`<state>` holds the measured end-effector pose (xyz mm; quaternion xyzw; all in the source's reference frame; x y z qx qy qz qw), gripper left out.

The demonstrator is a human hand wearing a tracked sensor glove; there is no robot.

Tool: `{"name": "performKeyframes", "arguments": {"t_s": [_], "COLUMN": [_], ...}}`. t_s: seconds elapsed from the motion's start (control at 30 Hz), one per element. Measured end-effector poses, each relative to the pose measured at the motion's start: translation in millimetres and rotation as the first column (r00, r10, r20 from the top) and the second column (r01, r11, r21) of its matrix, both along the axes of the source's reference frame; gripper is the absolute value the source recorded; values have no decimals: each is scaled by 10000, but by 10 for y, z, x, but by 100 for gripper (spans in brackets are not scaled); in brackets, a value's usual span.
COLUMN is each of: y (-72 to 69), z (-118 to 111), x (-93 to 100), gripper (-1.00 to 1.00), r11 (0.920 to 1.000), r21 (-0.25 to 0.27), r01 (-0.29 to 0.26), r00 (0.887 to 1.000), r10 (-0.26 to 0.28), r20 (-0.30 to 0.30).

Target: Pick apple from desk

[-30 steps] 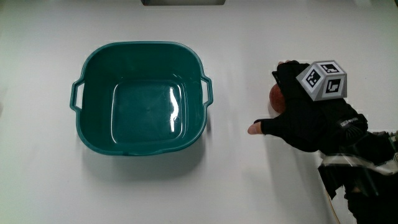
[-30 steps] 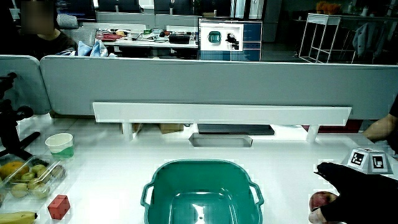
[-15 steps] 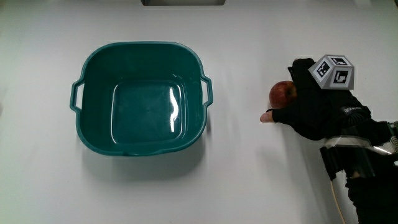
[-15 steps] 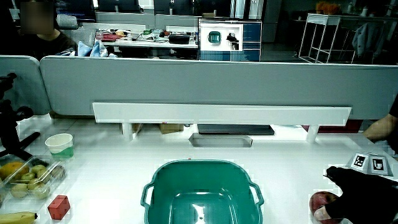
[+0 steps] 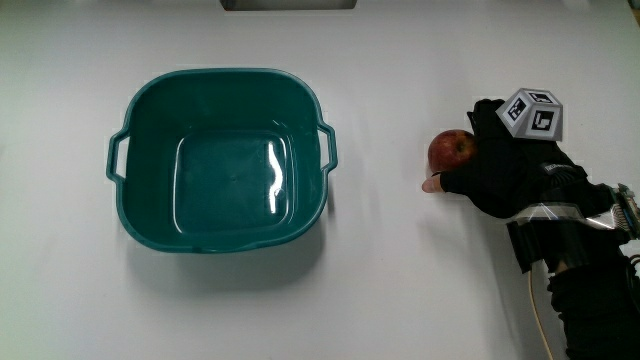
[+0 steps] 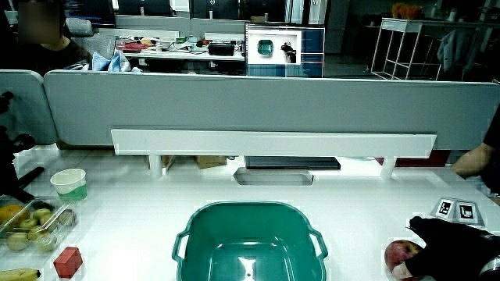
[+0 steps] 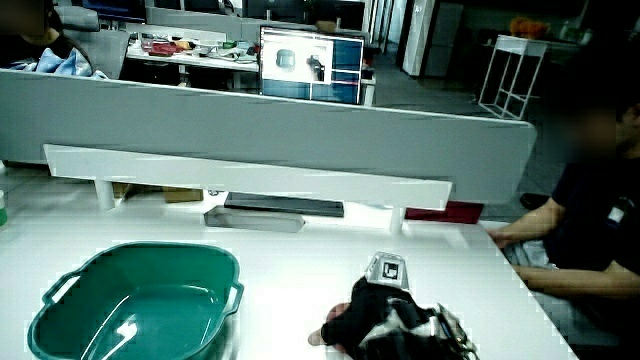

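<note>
- The hand (image 5: 500,170) is lying on the white counter (image 5: 400,280), well apart from the teal basin (image 5: 220,158), and its forearm is reaching down toward the person's edge of the counter
- The red apple (image 5: 451,150) is sitting on the counter, between the basin and the hand, touching the hand
- The grip is curling around the apple from its side: the fingers are passing over the part of the apple that is farther from the person, and the bare thumb tip (image 5: 431,185) is showing just beside the apple on the nearer part; I cannot tell if the apple is lifting off the counter
- The patterned cube (image 5: 533,114) is sitting on the back of the glove, tilting a little
- In a side view the apple (image 6: 398,254) is showing low beside the black glove (image 6: 449,246), with the basin (image 6: 248,242) standing open and nothing visible inside it
- In a side view the hand (image 7: 385,320) is covering the apple, so the apple is hidden there, and the basin (image 7: 130,300) is standing near it
- A tray of fruit (image 6: 27,226), a small red block (image 6: 68,261) and a pale cup (image 6: 69,184) are standing at the counter's edge, well apart from the basin
</note>
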<state>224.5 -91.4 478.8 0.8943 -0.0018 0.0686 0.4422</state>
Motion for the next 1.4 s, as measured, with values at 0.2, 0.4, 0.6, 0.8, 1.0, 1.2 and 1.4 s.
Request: {"name": "performKeyframes", "arguments": {"t_s": [0.2,0.4,0.6,0.8,1.0,1.2,1.4], "y": [1,8,3,4,6,-1,12], "z": [81,117,139,160,189,181,155], "x": [47,42,55,72,89,63,51], "gripper": [0,0,0,23,46,69,92], "r11": [9995,9999,9997,9990,9988,9985,9940], "r21": [-310,-67,22,285,239,515,1086], "r01": [-85,-110,-233,-358,-433,-177,136], "r00": [9999,9994,9995,9993,9991,9998,9995], "r10": [82,108,234,361,432,171,-167], "r20": [-96,-335,-193,-94,27,109,276]}}
